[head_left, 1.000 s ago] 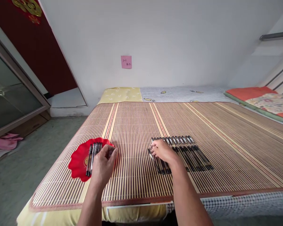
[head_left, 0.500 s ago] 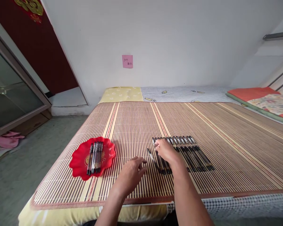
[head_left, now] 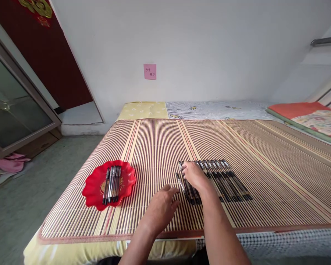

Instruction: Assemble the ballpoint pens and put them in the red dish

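Observation:
Several black-capped pens (head_left: 234, 180) lie side by side in a row on the slatted bamboo mat (head_left: 151, 147). My right hand (head_left: 194, 173) covers the upper left part of that row, its bent fingertips closed at the upper end of a pen; the grip is partly hidden. At the row's left end, one loose pen (head_left: 182, 187) lies slightly tilted. My left hand (head_left: 163, 204) hovers just left of this pen, fingers apart and curved, holding nothing. Over to the left, several more pens (head_left: 111, 184) rest together in a red scalloped plate (head_left: 92, 184).
The mat covers a bed with a yellow and checked sheet (head_left: 143, 109). Folded orange and floral bedding (head_left: 306, 110) lies at the right rear. A white wall (head_left: 209, 48) with a pink note (head_left: 150, 71) stands behind. Floor (head_left: 74, 158) shows at left.
My left hand has moved right, closer to the row. The loose pen's upper end has shifted right toward the other pens. My right hand stays nearly in place.

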Motion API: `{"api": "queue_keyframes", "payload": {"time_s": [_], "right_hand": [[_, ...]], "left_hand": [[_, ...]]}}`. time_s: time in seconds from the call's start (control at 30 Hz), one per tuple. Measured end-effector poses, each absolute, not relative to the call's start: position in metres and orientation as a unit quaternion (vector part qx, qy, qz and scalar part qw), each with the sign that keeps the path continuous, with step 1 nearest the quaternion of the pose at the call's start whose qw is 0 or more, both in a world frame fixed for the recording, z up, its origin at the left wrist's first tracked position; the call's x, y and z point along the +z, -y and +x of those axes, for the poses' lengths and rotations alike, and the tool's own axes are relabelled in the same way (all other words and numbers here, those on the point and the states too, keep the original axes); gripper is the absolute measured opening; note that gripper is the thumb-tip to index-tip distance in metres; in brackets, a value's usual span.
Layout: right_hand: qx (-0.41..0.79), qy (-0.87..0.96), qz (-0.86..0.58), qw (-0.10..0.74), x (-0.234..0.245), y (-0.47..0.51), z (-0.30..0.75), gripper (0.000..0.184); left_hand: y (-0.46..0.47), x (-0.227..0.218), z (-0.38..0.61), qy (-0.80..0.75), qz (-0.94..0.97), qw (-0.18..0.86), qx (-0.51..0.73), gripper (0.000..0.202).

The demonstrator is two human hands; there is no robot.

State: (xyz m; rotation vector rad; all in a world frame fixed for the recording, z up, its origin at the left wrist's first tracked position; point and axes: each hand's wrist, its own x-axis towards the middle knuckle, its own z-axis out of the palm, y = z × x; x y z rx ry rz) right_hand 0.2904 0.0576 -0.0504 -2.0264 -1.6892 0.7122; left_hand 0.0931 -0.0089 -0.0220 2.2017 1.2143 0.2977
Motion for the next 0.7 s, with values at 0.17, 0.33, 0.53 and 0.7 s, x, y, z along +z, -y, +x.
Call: {"api": "queue_keyframes", "payload": {"time_s": [0.17, 0.33, 0.53, 0.7], "right_hand": [[0.246, 0.605, -0.728, 0.211, -0.043, -0.056, 0.286, 0.018], [0.271, 0.622, -0.700, 0.224, -0.036, -0.054, 0.281, 0.028], [0.216, 0.619, -0.731, 0.189, -0.042, -0.055, 0.286, 0.019], [0.211, 0.633, -0.727, 0.159, -0.046, -0.058, 0.274, 0.027]], "left_hand": [[0.013, -0.026, 0.101, -0.442, 0.850, 0.266, 0.106, 0.043], [0.014, -0.031, 0.103, -0.441, 0.854, 0.259, 0.096, 0.047], [0.016, -0.036, 0.108, -0.437, 0.864, 0.235, 0.088, 0.056], [0.014, -0.038, 0.105, -0.446, 0.866, 0.210, 0.080, 0.045]]}}
